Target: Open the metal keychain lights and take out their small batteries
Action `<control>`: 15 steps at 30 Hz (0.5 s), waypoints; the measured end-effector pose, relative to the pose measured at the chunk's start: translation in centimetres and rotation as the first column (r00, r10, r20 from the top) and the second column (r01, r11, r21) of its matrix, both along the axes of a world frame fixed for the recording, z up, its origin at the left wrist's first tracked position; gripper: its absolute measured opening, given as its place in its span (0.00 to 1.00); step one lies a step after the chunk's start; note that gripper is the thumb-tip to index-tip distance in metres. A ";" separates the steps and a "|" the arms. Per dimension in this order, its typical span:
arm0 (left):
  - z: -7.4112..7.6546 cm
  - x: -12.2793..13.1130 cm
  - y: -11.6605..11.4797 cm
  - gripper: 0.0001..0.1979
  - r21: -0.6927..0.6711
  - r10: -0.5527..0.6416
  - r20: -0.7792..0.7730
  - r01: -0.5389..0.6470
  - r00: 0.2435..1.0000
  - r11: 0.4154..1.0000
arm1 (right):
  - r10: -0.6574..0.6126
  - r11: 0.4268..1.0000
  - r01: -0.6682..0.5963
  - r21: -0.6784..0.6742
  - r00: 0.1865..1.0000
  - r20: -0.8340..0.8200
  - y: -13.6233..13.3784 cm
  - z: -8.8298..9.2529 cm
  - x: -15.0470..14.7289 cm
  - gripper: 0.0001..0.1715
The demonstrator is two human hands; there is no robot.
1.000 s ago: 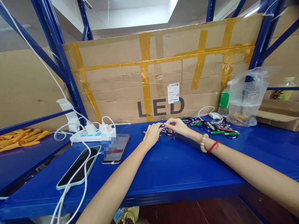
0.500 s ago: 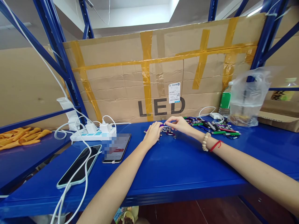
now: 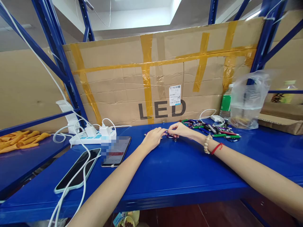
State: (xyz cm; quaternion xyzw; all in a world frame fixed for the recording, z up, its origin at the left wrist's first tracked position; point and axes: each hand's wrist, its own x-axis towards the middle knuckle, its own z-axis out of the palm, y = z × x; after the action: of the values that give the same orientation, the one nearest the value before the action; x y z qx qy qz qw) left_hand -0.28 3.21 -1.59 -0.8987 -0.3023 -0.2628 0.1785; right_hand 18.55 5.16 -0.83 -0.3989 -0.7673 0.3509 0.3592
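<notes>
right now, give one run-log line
left hand, right hand: both at small shiny purple pieces | multicoloured slim pens: heaped right | glossy blue tabletop beneath

Taped cardboard [image 3: 118, 91] stands upright. Blue posts [image 3: 262, 50] flank it, blue shelf [image 3: 180, 170] before it. Above it I note pale ceiling [image 3: 132, 17], bright strip light [image 3: 253, 15]; below, dark-red floor [image 3: 180, 216].

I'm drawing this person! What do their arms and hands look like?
No gloves or sleeves show. The left hand has a bare wrist; the right hand has a cream bracelet of round beads at its wrist, then a thin red cord.
</notes>
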 end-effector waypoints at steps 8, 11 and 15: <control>0.0 -0.3 0.3 0.15 0.052 -0.005 -0.005 0.006 1.000 0.999 | 0.169 0.985 -0.170 -0.042 0.985 -0.020 -0.7 0.0 -0.5 0.20; 0.1 -0.3 0.2 0.14 0.024 -0.008 0.051 0.007 0.999 1.000 | 0.187 0.982 -0.190 -0.026 0.979 -0.079 -0.8 0.2 -0.7 0.20; 0.1 -0.1 -0.1 0.14 -0.030 -0.004 0.082 0.007 0.997 1.000 | 0.188 0.982 -0.188 0.000 0.980 -0.060 -0.8 0.2 -0.7 0.22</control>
State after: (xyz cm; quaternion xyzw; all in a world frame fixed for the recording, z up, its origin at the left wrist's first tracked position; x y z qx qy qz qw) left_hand -0.40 3.06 -1.49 -0.8905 -0.3108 -0.2956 0.1516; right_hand 17.86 4.33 -0.60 -0.3150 -0.7895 0.3973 0.3459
